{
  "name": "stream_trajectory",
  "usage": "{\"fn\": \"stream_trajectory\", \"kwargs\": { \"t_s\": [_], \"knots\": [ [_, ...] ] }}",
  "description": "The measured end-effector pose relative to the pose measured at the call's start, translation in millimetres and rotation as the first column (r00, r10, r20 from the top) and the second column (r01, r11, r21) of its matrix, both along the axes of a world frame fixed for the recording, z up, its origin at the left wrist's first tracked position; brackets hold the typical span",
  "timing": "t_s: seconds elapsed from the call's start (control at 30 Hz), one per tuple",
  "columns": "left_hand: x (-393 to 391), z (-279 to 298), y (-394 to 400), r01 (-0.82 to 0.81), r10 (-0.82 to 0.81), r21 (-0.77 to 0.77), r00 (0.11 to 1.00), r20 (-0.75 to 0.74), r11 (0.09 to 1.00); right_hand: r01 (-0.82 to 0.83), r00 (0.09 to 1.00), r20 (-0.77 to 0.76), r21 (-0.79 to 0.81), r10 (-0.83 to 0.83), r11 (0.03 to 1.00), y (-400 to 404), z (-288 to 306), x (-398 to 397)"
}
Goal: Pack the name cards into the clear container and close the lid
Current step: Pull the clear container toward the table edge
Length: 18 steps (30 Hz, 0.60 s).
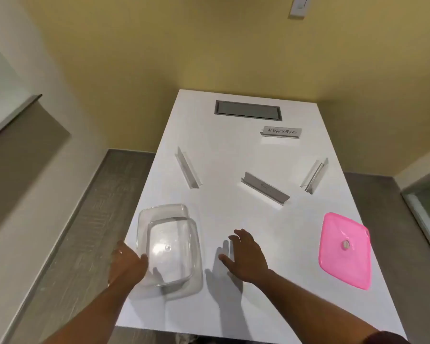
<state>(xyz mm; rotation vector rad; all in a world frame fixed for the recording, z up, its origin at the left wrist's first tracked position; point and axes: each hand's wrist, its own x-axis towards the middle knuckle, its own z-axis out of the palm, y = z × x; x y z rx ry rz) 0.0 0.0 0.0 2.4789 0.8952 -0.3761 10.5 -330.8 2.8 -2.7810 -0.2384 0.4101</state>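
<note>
The clear container (pixel 169 244) stands open near the table's front left corner. My left hand (pixel 128 264) grips its near left rim. To its right my right hand (pixel 246 254) hovers over the table with fingers spread and nothing in it. The pink lid (pixel 344 249) lies flat at the front right. Several name cards in clear holders are scattered further back: one at the left (pixel 188 167), one in the middle (pixel 265 191), one at the right (pixel 314 176), and a lettered one at the far right (pixel 281 132).
The white table (pixel 233 150) has a grey cable hatch (pixel 248 110) at its far end against the yellow wall. Grey floor shows on both sides of the table.
</note>
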Motion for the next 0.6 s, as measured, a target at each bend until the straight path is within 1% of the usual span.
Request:
{"fn": "stream_trajectory", "kwargs": {
  "t_s": [0.03, 0.07, 0.2, 0.27, 0.33, 0.47, 0.53, 0.6],
  "knots": [
    [-1, -1, 4, -0.049, 0.049, -0.069, 0.999, 0.009, 0.996, 0.001, 1.000, -0.031, 0.015, 0.000, 1.000, 7, -3, 0],
    [-2, -1, 7, -0.067, 0.067, -0.103, 0.998, 0.001, 0.992, 0.028, 0.998, -0.063, 0.032, -0.026, 0.999, 15, -3, 0],
    [-7, -4, 12, -0.098, 0.082, -0.247, 0.994, -0.074, 0.964, 0.140, 0.975, -0.193, 0.135, -0.113, 0.981, 45, -10, -3],
    [-5, 0, 14, -0.080, 0.061, -0.319, 0.996, -0.069, 0.945, 0.205, 0.955, -0.255, 0.203, -0.150, 0.958, 55, -15, -3],
    [-3, 1, 15, -0.030, 0.003, -0.375, 0.998, -0.070, 0.927, 0.269, 0.936, -0.297, 0.251, -0.190, 0.930, 65, -17, -2],
    [3, 9, 7, -0.002, -0.032, -0.487, 0.998, -0.061, 0.873, 0.398, 0.892, -0.350, 0.315, -0.285, 0.861, 79, -14, 0],
    [8, 10, 0, -0.038, 0.000, -0.533, 0.997, -0.071, 0.845, 0.453, 0.873, -0.364, 0.354, -0.325, 0.818, 83, -12, 0],
    [15, 7, -8, -0.107, 0.066, -0.590, 0.994, -0.091, 0.800, 0.520, 0.845, -0.374, 0.406, -0.383, 0.751, 86, -11, 0]
  ]
}}
